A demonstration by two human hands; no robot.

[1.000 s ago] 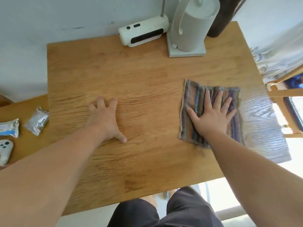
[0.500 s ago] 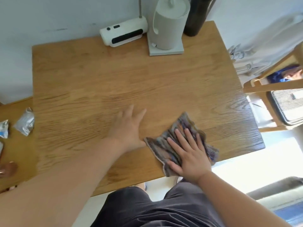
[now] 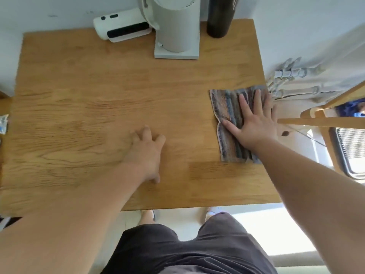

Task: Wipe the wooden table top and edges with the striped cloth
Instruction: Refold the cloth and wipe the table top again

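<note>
Striped cloth at the right edge of the tabletop.
Right grip presses it with straight fingers; left grip rests loosely open on bare wood.

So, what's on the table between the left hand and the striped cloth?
Nothing: in the head view, only bare wooden table top separates the left hand from the striped cloth.

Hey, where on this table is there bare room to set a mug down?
The left half of the wooden table is bare, from the white device toward the near edge. So is the middle, between the grey appliance and the left hand. Crowded: the back edge, and the right edge under striped cloth and right hand.
</note>
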